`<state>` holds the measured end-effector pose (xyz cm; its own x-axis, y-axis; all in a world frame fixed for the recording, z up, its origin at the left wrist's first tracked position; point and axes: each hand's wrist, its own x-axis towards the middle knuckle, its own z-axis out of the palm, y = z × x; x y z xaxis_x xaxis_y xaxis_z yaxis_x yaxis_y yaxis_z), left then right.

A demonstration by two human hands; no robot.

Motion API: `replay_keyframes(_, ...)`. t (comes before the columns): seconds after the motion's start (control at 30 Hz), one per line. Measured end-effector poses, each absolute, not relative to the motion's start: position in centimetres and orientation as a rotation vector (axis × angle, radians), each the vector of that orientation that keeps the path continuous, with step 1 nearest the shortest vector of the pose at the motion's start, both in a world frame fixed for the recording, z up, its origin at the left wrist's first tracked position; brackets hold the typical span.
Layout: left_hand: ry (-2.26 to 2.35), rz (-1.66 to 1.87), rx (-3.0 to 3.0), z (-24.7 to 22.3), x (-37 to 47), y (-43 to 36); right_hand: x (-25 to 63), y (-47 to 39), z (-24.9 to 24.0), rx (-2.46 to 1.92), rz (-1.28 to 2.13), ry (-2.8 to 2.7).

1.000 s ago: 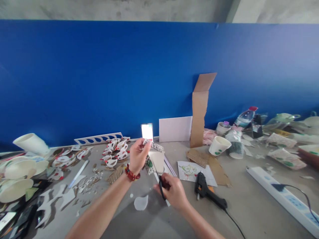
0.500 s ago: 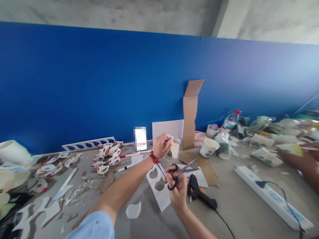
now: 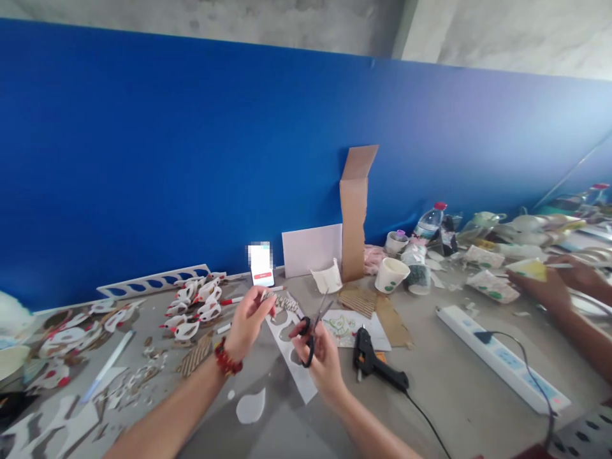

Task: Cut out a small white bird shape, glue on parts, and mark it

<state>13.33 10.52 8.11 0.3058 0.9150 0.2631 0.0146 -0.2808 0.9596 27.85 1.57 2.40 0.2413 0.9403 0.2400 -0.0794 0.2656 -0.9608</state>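
My left hand (image 3: 246, 328), with a red bead bracelet at the wrist, pinches a small strip with a black-and-white speckled pattern (image 3: 285, 304). My right hand (image 3: 321, 366) grips black-handled scissors (image 3: 310, 335), whose blades point up and away, slightly apart. Beneath both hands lies a white sheet with teardrop-shaped holes (image 3: 299, 376). A cut-out white teardrop piece (image 3: 250, 406) rests nearer to me on the table. Beyond the scissors stands a curved white piece (image 3: 327, 278), apparently cut from a paper cup.
Right of my hands lie a black glue gun (image 3: 377, 363), a drawing on paper (image 3: 344, 325) and a white power strip (image 3: 502, 357). Several white bird-shaped pieces (image 3: 191, 312) lie left, near a lit phone (image 3: 261, 264). Another person's hand (image 3: 540, 287) is at far right.
My left hand has come back and left with the speckled strip, away from the curved white piece, which now stands free. The scissors have shifted left and turned more upright.
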Motion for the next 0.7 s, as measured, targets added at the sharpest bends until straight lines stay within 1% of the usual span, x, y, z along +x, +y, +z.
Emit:
replay_keyframes(0.1,0.974,1.103,1.413,7.0,9.8,7.1,26.9,1.2,2.4,-1.031,1.096,-1.072)
replay_keyframes(0.23,0.965,1.096,1.274,5.7,8.1,4.2,26.1,0.8,2.0,-1.066,1.314,-1.01)
replay_keyframes(0.33,0.983,1.072,1.221,4.9,8.2,3.5,26.0,0.6,2.0,-1.105,1.357,-1.018)
replay_keyframes(0.43,0.985,1.085,1.264,4.2,8.4,3.3,26.1,0.5,2.2,-1.138,1.316,-1.075)
replay_keyframes(0.57,1.038,1.124,1.483,3.6,8.2,3.0,26.5,0.6,2.3,-1.132,1.253,-1.068)
replay_keyframes(0.7,1.065,1.345,2.176,3.3,7.6,2.9,26.6,0.9,2.0,-1.133,1.264,-0.998)
